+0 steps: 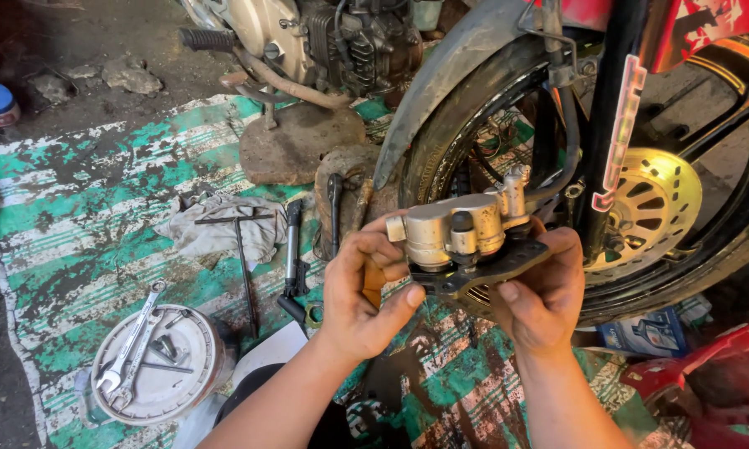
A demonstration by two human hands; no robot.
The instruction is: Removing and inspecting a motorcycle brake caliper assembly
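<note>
Head view: two hands, left hand (362,287), right hand (541,295), grip one brake caliper (458,229).

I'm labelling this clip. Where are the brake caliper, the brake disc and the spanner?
brake caliper (456,229), head view, on its silver body.
brake disc (653,206), head view, on its slotted face.
spanner (133,345), head view, mid-shaft, on the round lid.
</note>
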